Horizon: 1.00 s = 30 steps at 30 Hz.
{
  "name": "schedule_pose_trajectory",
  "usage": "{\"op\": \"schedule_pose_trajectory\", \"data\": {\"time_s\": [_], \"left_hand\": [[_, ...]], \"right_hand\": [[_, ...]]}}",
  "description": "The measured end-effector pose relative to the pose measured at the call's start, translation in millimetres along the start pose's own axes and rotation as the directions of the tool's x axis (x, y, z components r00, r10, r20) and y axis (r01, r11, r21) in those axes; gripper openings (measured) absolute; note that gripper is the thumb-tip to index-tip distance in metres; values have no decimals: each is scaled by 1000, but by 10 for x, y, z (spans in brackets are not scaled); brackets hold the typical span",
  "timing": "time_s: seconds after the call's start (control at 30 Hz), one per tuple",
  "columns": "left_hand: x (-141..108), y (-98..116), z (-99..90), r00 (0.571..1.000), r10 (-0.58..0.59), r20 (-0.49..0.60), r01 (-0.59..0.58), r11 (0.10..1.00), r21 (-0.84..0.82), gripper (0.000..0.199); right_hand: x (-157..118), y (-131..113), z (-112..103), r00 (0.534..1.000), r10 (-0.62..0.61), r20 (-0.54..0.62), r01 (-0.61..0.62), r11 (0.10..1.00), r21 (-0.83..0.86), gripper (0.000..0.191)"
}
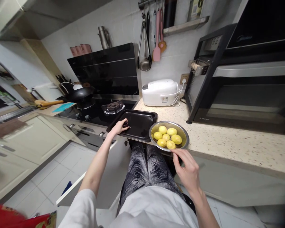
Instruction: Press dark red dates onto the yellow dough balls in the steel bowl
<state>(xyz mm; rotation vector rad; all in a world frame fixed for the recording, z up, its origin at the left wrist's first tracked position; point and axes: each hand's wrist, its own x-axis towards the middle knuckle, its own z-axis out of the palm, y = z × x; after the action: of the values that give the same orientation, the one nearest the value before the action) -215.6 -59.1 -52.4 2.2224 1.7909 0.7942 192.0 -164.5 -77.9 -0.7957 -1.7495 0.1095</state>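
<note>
A black baking tray [142, 126] lies across the counter edge beside the stove. Over its left side is my left hand [119, 127], its fingers curled around a small dark round thing [125, 123] that I cannot make out clearly. To the right of the tray stands a metal bowl [186, 139] holding several yellow, peeled-looking potatoes [176, 139]. My right hand [187, 166] is at the near rim of this bowl, fingertips on the edge and thumb just below, closed on the rim.
A white rice cooker [160, 91] stands behind the bowl, and a black oven [247, 101] to the right. On the gas stove sits a wok [79, 95] beside a bare burner [114, 107]. Below the tray, a cabinet door [102, 177] hangs open by my legs.
</note>
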Motion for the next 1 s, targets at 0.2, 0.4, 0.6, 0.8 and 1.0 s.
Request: {"op": "schedule_pose_trajectory", "data": {"time_s": [0.2,0.4,0.6,0.8,1.0], "left_hand": [[67,243,60,984,-21,-178,1,994,-111,29],[-5,972,249,927,-136,-348,-131,753,-644,36],[-501,1810,584,972,-91,-219,-156,453,-878,37],[-808,2229,756,996,5,-88,-79,494,-866,35],[-854,2325,827,998,47,-31,-51,520,-852,39]], "right_hand": [[-4,3,-25,1000,7,-14,-7,1000,0,23],[27,-35,-58,1000,4,-30,-5,1000,-18,25],[94,-255,-45,1000,-8,-13,8,1000,9,30],[114,-484,66,999,-19,32,18,999,40,42],[91,-455,130,1000,-6,20,5,999,42,41]]}}
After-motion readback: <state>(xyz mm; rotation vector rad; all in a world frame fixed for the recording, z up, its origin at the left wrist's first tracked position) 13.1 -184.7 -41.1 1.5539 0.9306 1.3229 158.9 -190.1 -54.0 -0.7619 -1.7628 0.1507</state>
